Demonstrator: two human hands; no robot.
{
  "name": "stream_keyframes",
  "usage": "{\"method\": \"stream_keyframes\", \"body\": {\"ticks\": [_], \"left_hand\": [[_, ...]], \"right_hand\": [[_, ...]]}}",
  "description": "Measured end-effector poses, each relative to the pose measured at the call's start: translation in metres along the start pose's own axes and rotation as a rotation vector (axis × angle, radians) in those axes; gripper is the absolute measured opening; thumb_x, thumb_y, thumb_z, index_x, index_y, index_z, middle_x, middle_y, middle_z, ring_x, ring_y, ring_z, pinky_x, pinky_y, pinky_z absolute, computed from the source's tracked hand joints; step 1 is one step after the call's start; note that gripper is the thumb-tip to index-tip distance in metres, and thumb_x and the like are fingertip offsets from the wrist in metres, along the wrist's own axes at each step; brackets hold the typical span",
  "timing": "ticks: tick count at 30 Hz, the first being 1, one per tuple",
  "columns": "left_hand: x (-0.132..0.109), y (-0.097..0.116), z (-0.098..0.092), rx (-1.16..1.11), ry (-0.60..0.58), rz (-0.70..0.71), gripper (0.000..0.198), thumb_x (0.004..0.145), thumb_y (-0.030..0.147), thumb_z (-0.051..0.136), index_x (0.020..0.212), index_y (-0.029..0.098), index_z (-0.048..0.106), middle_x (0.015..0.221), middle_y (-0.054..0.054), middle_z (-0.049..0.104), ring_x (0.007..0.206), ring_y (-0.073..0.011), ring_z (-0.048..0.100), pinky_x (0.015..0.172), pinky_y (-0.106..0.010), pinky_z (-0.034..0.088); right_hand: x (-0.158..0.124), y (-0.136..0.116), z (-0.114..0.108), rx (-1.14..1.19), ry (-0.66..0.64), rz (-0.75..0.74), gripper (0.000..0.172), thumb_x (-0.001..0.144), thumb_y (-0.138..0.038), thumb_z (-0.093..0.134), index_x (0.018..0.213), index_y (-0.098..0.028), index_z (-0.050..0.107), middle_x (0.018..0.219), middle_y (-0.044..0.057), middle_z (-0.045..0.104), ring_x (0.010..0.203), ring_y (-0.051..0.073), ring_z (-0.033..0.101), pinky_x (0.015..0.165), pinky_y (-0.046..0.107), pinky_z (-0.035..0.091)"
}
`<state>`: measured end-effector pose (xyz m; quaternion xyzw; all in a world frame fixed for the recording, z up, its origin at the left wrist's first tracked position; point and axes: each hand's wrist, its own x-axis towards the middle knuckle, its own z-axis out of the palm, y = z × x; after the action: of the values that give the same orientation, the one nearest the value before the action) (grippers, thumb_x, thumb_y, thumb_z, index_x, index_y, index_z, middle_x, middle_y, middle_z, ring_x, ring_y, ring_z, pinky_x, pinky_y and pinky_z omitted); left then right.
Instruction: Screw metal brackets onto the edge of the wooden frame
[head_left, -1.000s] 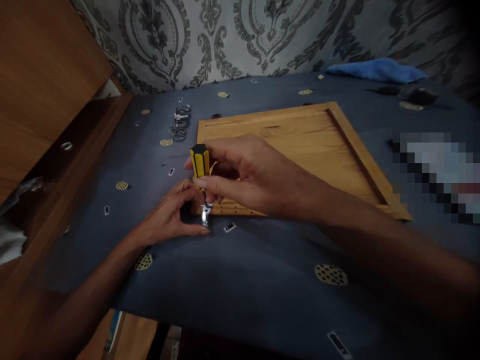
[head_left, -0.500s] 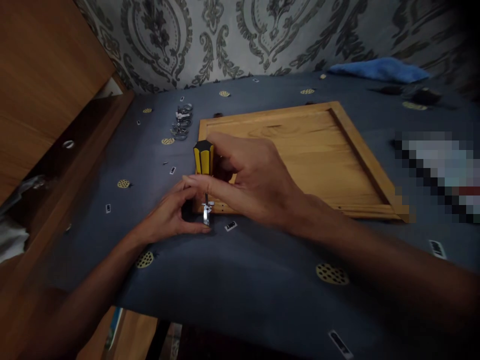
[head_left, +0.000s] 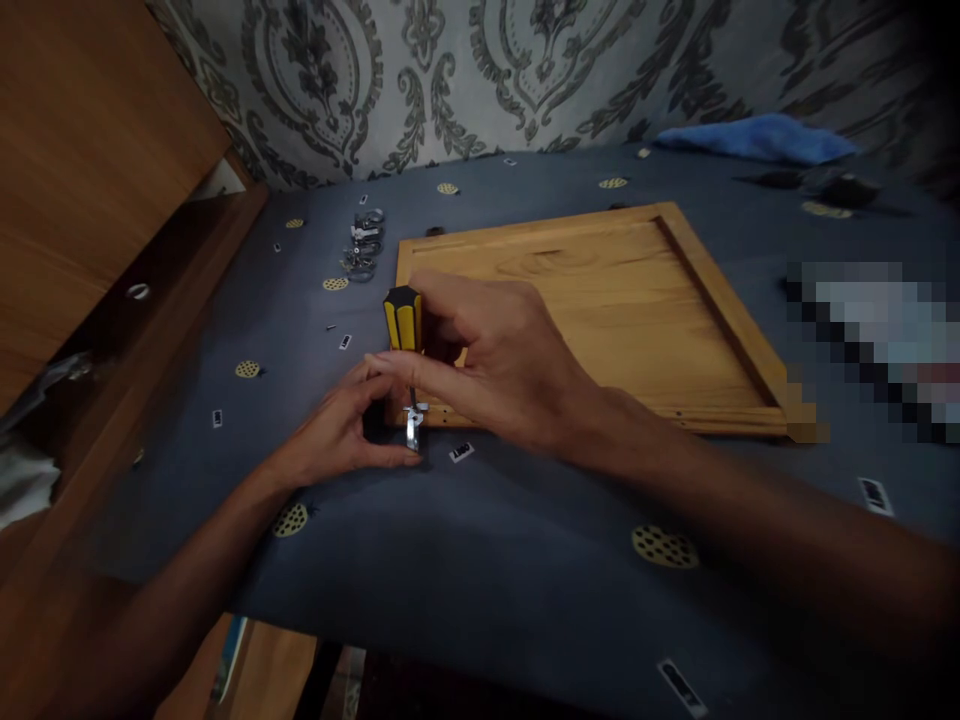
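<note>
My right hand [head_left: 491,360] is closed round a yellow and black screwdriver [head_left: 403,318], which stands upright at the near left corner of a wooden panel [head_left: 600,300]. The screwdriver's tip meets a small metal hinge bracket [head_left: 412,425] on the panel's front edge. My left hand [head_left: 341,430] lies on the dark blue cloth [head_left: 480,540], its fingers curled and pinched round that bracket at the corner. The screw itself is too small to make out.
A pile of metal hinges [head_left: 362,245] lies beyond the panel's left corner. Wooden furniture [head_left: 82,150] stands close on the left, patterned wallpaper at the back. A blue cloth [head_left: 757,138] and dark items lie far right. A blurred patch [head_left: 874,340] covers something on the right.
My right hand's fingers have shifted on the screwdriver handle, as in turning it; the handle has stayed over the same corner. The left hand has not moved.
</note>
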<state>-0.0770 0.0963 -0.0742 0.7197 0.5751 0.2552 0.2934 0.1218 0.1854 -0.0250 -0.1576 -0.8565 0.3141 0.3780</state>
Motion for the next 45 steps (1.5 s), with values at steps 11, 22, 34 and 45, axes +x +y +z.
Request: {"method": "stream_keyframes", "body": {"ticks": [11,22,34,45], "left_hand": [[0.0,-0.002,0.001,-0.026,-0.008,0.033,0.044,0.076,0.056,0.088,0.097,0.022,0.07,0.106,-0.005,0.066,0.107,-0.0282,0.06,0.1,-0.045,0.053],[0.0,-0.005,0.001,0.031,-0.021,0.058,0.05,0.079,0.057,0.086,0.113,0.022,0.073,0.105,-0.005,0.065,0.1,-0.0261,0.06,0.091,-0.041,0.052],[0.001,-0.002,0.0,-0.011,-0.002,0.038,0.046,0.075,0.059,0.087,0.089,0.021,0.066,0.098,-0.005,0.064,0.097,-0.0269,0.059,0.085,-0.039,0.05],[0.002,0.0,-0.001,0.007,-0.003,0.057,0.043,0.077,0.056,0.087,0.091,0.021,0.065,0.1,-0.003,0.063,0.095,-0.024,0.058,0.083,-0.036,0.049]], "right_hand": [[0.004,-0.006,-0.022,0.101,-0.266,0.03,0.018,0.1,-0.023,0.065,0.083,-0.019,0.057,0.083,0.0,0.066,0.079,0.013,0.06,0.067,0.025,0.046],[0.006,-0.005,-0.015,0.075,-0.146,0.067,0.035,0.087,-0.02,0.078,0.073,-0.02,0.046,0.075,-0.005,0.056,0.072,0.01,0.052,0.062,0.024,0.04],[0.002,-0.003,-0.008,0.048,-0.018,0.023,0.034,0.096,-0.028,0.073,0.076,-0.02,0.047,0.074,-0.004,0.057,0.068,0.011,0.051,0.065,0.026,0.041],[0.001,0.001,-0.007,0.01,0.017,0.014,0.034,0.098,-0.029,0.071,0.077,-0.021,0.045,0.073,-0.004,0.055,0.067,0.011,0.05,0.066,0.028,0.038]]}}
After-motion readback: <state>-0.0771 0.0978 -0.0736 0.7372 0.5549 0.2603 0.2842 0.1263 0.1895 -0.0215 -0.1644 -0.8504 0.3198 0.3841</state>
